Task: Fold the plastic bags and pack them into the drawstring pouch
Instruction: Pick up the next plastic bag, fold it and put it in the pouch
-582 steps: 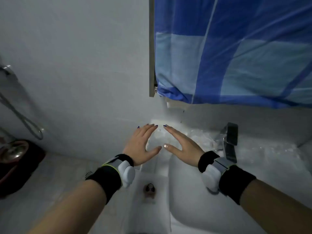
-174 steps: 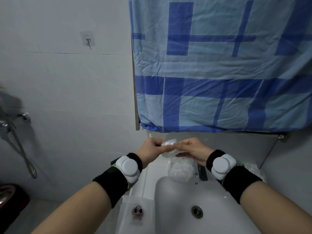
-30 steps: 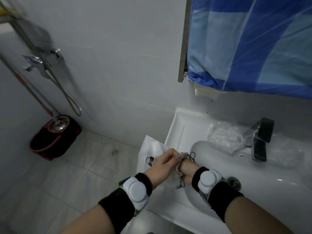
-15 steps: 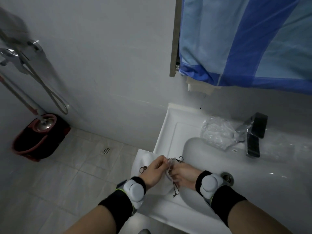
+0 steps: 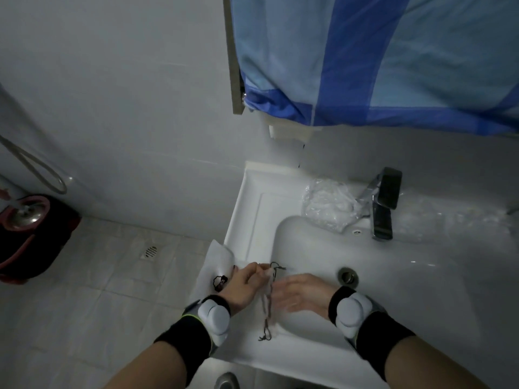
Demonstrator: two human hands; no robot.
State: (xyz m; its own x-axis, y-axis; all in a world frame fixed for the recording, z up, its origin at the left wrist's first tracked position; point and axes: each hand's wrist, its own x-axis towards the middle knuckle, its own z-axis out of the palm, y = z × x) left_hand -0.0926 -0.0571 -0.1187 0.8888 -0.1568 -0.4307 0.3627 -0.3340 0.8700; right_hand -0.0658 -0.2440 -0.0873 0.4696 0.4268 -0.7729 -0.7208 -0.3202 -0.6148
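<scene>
Two hands work low over the front-left corner of the white basin (image 5: pixel 421 290). Our left hand (image 5: pixel 241 284) is closed in a pinch on the mouth of the white drawstring pouch (image 5: pixel 216 262), fingertips gathered near the dark cord (image 5: pixel 268 301), probably to keep the opening up and wide. The pouch itself drapes over the basin's left rim, printed side up, cord tails hanging toward the front edge. Our right hand (image 5: pixel 302 293) is blurred, fingers spread and flat just beside the pouch mouth; it grips nothing we can make out, and whether a folded bag went in we cannot tell. A crumpled clear plastic bag (image 5: pixel 328 209) sits on the back ledge touching the base of the dark faucet (image 5: pixel 383 209), well apart from the hands. More clear plastic seems to lie right of the faucet, too faint to be sure. Our judgement: one bag is being packed and more folding remains.
</scene>
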